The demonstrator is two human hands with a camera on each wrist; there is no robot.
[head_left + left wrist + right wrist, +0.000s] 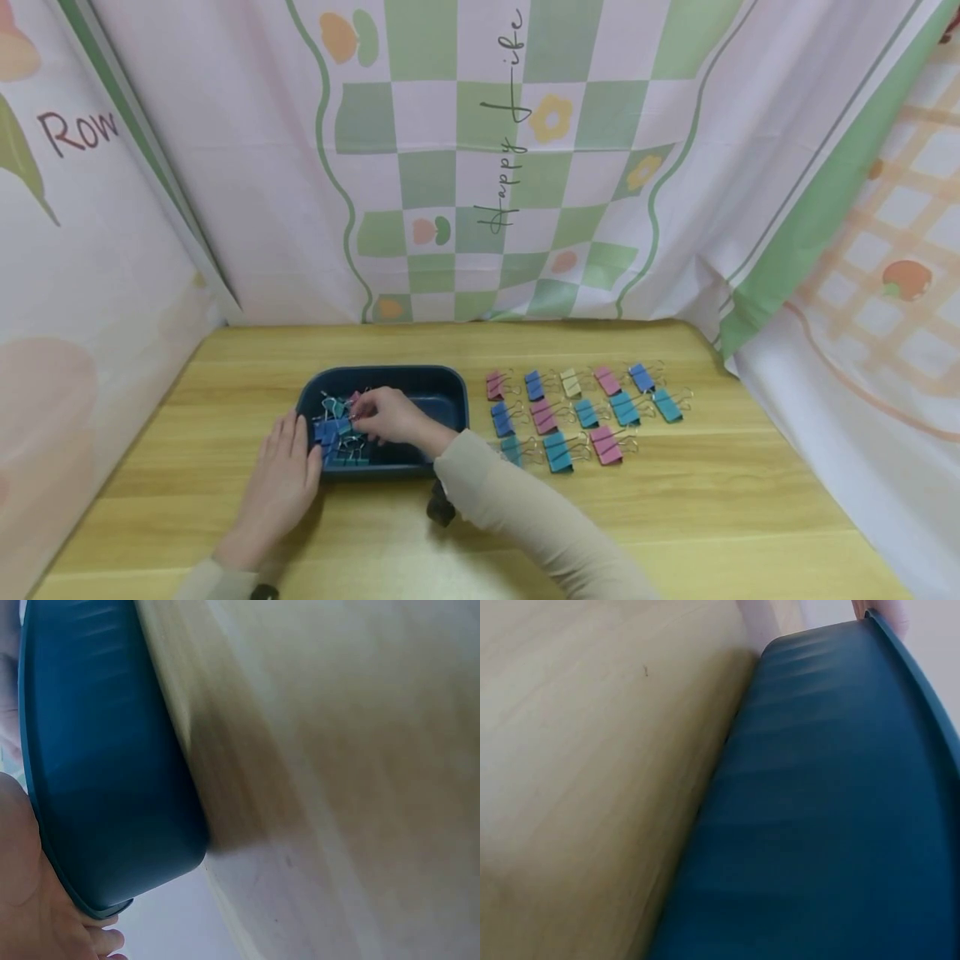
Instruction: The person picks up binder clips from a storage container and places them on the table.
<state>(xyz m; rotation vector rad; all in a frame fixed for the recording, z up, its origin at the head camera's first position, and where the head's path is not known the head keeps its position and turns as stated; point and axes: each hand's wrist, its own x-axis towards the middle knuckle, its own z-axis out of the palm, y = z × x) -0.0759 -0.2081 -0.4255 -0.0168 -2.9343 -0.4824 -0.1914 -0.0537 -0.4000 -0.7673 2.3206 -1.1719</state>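
A dark blue tray (442, 408) holds a loose pile of binder clips (332, 431) at its left end, mostly blue and teal with some pink. My left hand (281, 475) rests against the tray's left front corner, fingers extended along the outside. In the left wrist view, the same hand (34, 892) touches the rim. My right hand (393, 417) reaches over the tray's front side, with bent fingers and fingertips among the clips. Whether it pinches a clip is too small to tell. The right wrist view shows mainly the tray's outer wall (817, 787).
Right of the tray, several binder clips lie in three rows on the wooden table (720, 500), including a yellow clip (571, 383) and a pink clip (606, 446). My right sleeve (525, 508) partly covers the front row's left end. Printed curtains (285, 208) border the table.
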